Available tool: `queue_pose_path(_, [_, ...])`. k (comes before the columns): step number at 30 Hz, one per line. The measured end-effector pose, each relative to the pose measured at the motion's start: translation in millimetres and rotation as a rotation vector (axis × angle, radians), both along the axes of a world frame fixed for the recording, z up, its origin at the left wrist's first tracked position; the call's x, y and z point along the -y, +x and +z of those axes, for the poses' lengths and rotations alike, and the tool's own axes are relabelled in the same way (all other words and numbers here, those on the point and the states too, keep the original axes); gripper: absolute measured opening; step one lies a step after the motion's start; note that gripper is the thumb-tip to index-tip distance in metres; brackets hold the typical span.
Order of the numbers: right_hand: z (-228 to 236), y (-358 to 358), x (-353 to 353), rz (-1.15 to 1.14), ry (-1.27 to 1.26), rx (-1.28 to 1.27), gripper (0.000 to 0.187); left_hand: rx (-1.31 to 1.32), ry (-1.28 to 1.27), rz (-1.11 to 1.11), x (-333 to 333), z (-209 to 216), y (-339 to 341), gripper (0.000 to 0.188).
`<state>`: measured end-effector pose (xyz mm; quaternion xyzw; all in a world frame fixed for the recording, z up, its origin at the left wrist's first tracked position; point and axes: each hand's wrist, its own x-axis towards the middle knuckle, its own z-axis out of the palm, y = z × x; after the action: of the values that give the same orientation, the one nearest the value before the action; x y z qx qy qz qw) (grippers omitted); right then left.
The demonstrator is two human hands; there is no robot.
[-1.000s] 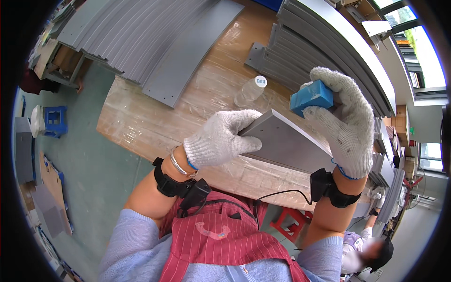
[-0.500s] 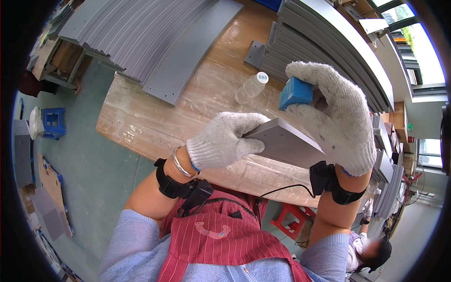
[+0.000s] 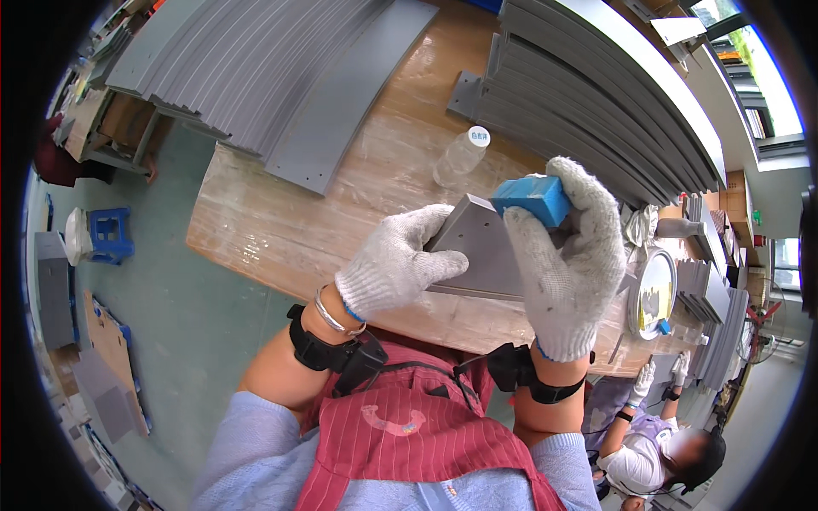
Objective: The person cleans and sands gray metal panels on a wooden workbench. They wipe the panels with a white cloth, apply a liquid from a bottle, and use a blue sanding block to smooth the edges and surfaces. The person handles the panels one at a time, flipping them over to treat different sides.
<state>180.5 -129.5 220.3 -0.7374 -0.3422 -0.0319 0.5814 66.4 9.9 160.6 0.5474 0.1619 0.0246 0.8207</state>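
Observation:
My left hand (image 3: 400,262), in a white knitted glove, pinches one end of a grey board (image 3: 484,252) between thumb and fingers. Tilted above the table, the board shows small holes near that end. My right hand (image 3: 569,264), gloved the same way, grips a blue sponge block (image 3: 532,200) between thumb and fingers. The block sits at the board's upper edge; whether it touches cannot be made out. Behind the board's end stands a clear bottle (image 3: 461,157) with a white cap. My right hand hides part of the board.
Long grey boards stand packed on edge at the far left (image 3: 247,64) and far right (image 3: 588,111) of the wrapped table (image 3: 247,226). A round tin lid (image 3: 653,294) lies at the right. Another person (image 3: 656,451) works at lower right. A blue stool (image 3: 111,234) stands left.
My right hand has moved left and slightly down with the sponge block, toward the held end of the board. The board's tilt has shifted. The lid and the other person's hands now show.

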Motion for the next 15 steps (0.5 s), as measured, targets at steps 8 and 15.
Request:
queue_pose_path(8, [-19.3, -6.9, 6.6, -0.166, -0.111, -0.115, 0.045, -0.023, 0.043, 0.004, 0.8, -1.9, -6.1, 0.051])
queue_pose_path(15, [-17.3, -12.9, -1.6, -0.083, -0.197, 0.157, 0.05, -0.134, 0.065, 0.051, 7.7, 6.2, -0.5, 0.048])
